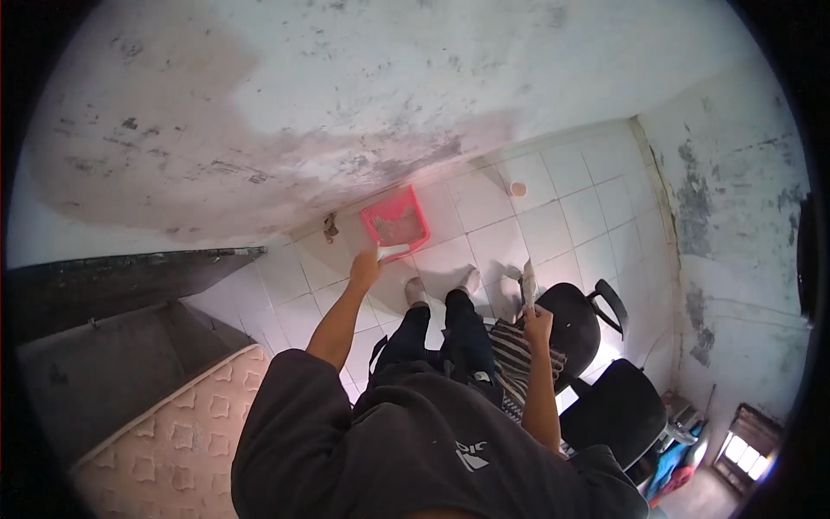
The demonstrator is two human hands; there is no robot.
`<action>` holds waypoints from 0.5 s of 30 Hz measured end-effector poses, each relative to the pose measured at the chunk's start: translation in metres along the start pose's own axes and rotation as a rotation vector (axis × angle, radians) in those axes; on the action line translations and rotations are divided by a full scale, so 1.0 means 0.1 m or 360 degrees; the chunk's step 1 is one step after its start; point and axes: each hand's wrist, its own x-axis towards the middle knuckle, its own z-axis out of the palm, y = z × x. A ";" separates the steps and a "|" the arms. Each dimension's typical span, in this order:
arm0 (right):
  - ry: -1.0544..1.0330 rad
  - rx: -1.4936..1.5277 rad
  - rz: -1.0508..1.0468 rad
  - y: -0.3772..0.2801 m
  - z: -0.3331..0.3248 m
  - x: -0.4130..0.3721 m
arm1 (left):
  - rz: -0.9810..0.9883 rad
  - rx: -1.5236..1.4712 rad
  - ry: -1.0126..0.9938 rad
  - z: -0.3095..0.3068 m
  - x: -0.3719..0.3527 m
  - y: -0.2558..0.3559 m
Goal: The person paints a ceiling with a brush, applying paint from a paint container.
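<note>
My left hand (365, 270) is closed around a short pale tool (392, 252) that reaches to the near rim of a pink plastic basin (425, 216). The kind of tool is not clear. A greyish-pink paste (399, 228) lies inside the basin, which stands on the floor against the wall. On the other side, my right hand (538, 324) grips a flat, pale-smeared tool (529, 287) seen nearly edge-on, resembling a plastering blade. It points away from me, above the floor beside my right foot.
A small round tub (517, 189) sits on the white tiled floor (493, 229). Black chairs (572, 333) with a striped cloth (519, 359) stand close on my right. A patterned mattress (186, 424) and dark panel (130, 281) are at left. The wall (346, 86) ahead is patchy.
</note>
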 end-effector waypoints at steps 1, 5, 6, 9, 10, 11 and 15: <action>0.0015 -0.0059 -0.0084 0.00 0.04 0.02 | -0.0017 -0.0006 0.0014 -0.02 -0.06 -0.07; -0.0058 -0.0272 0.0007 -0.22 0.10 -0.06 | -0.0089 0.0057 0.0087 0.03 -0.41 -0.53; -0.0086 -0.0294 0.0005 -0.26 0.13 -0.08 | -0.0058 0.0058 0.0158 0.05 -0.50 -0.61; -0.0109 -0.0276 -0.0122 -0.32 0.23 -0.11 | -0.0255 -0.0076 0.0014 -0.03 -0.67 -0.72; -0.0126 -0.0291 -0.0130 -0.33 0.25 -0.12 | -0.0277 -0.0085 0.0019 -0.08 -0.74 -0.73; -0.0171 -0.0267 -0.0108 -0.34 0.27 -0.13 | -0.0322 -0.0072 0.0006 -0.09 -0.81 -0.76; -0.0223 -0.0266 -0.0143 -0.37 0.33 -0.16 | -0.0378 0.0000 -0.0029 -0.13 -1.03 -0.92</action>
